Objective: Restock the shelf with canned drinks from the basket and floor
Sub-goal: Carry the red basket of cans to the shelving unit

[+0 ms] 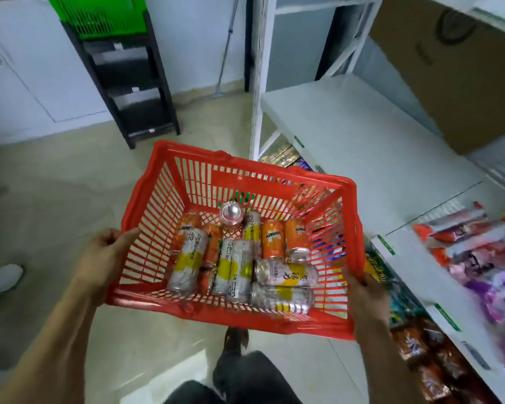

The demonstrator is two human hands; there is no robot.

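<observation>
Head view is all you get here, so: you're holding the red basket up off the floor with both hands. Your left hand grips the left rim, thumb over the top edge and the fingers curled underneath where you can't see them. Your right hand is clamped on the right rim the same way, fingertips hidden behind the plastic.

The cans are loose in the bottom of the basket. Orange cans sit toward the back, silver-and-yellow cans are lying on their sides in front, and 1 can stands upright showing its lid. They overlap so much that an exact count isn't possible, and a couple are half buried under others. Most of the lettering is too blurry to read.

The white shelf is just to your right, its upper board bare where it shows. A cardboard box is cut off at the top right corner. Snack packets on the near board are smeared by motion blur, and the ones on the lower tier are partly hidden behind your right forearm. A black rack with a green basket on top stands by the far wall, cropped at the top edge.
</observation>
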